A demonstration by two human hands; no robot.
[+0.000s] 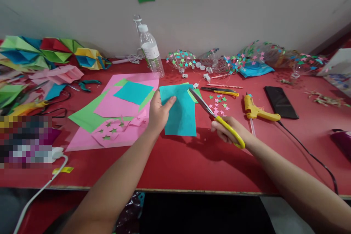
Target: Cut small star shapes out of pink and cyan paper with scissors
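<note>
My left hand [160,111] pinches the left side of a blue sheet of paper [181,117], its thumb lying on top. The sheet is held up over the table. In my right hand [229,131] is a pair of scissors [227,128] with yellow handles. The blades look closed, and their tip lies at the sheet's upper right edge; whether they touch it I cannot tell. Behind the sheet, part of a green paper [196,97] shows. Small paper stars [218,105] lie scattered beyond the scissors.
Pink sheets [82,135], green paper [89,119] and another blue piece [133,93] lie at left. A plastic bottle [152,53] stands behind. To the right are a cutter knife [221,91], a yellow glue gun [257,109] with its cord, and a phone [281,101].
</note>
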